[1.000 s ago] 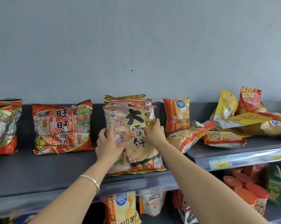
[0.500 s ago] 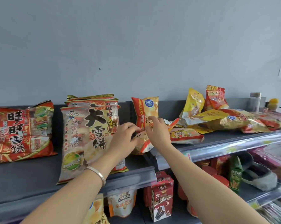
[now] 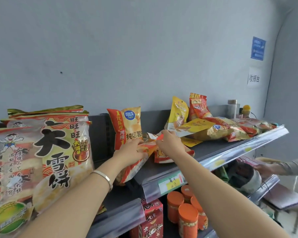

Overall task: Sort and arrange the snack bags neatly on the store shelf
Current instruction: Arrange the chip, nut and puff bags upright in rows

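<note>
The dark grey metal shelf [image 3: 211, 149] runs across the middle of the frame, with a clear plastic price rail [image 3: 234, 151] along its front edge.

1. Left hand [image 3: 130, 152], centre of the frame: fingers curled over the orange foil snack bag [image 3: 136, 166], grasping its middle. The bag lies tilted on the shelf, its lower end overhanging the front edge. A silver bracelet [image 3: 103, 176] sits on this wrist.
2. Right hand [image 3: 170, 143], just right of the left hand: fingertips pinch the red-and-white top edge of the same bag.
3. An orange bag with a yellow cartoon face [image 3: 162, 156] lies flat below the right hand and touches the held bag.
4. An upright red-and-yellow potato chip bag [image 3: 127, 127] stands directly behind both hands, against the shelf back.
5. A stack of large red-and-gold rice cracker bags [image 3: 41, 160] stands upright at the left of the frame, beside the left forearm.
6. Right of centre: an upright yellow pouch [image 3: 178, 111] and an upright red bag [image 3: 198, 107] lean at the back. A flat yellow pouch [image 3: 196, 127] and a loose heap of gold and red bags [image 3: 230, 130] lie in front of them.
7. Lower shelf, bottom centre: orange-lidded canisters [image 3: 187, 213] beside red cartons [image 3: 153, 217].
8. Right edge of the frame: another person's hand [image 3: 264, 168], in a grey sleeve, touches goods on the lower shelf.
</note>
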`<state>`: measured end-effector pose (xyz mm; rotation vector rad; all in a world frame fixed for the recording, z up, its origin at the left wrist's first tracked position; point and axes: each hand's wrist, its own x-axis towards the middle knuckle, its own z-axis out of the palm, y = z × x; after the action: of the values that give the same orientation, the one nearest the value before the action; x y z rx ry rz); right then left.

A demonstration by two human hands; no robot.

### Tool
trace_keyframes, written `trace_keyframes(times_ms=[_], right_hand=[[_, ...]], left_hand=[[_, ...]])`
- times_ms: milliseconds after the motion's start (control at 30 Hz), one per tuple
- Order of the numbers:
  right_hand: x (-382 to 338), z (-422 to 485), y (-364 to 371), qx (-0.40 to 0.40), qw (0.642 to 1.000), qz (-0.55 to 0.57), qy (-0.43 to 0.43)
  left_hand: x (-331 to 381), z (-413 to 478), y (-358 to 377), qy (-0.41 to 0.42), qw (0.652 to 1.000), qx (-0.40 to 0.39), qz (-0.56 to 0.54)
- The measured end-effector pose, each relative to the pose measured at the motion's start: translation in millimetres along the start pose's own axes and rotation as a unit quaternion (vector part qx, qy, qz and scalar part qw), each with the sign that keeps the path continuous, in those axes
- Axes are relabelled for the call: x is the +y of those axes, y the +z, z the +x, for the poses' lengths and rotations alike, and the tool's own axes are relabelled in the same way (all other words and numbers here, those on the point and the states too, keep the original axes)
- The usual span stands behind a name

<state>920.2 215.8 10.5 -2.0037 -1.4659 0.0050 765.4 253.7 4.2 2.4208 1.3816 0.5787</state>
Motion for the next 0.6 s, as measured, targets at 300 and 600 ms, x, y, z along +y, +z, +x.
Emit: trace_keyframes(times_ms=[300, 600], right_hand=[[34, 21, -10, -0.098, 0.983, -0.089, 0.126], [43, 36, -7, -0.188, 0.973, -0.018, 0.131]], left_hand=[[9, 44, 16, -0.037, 0.986, -0.102, 0.125], [16, 49, 14, -0.001, 0.975, -0.052, 0.216]])
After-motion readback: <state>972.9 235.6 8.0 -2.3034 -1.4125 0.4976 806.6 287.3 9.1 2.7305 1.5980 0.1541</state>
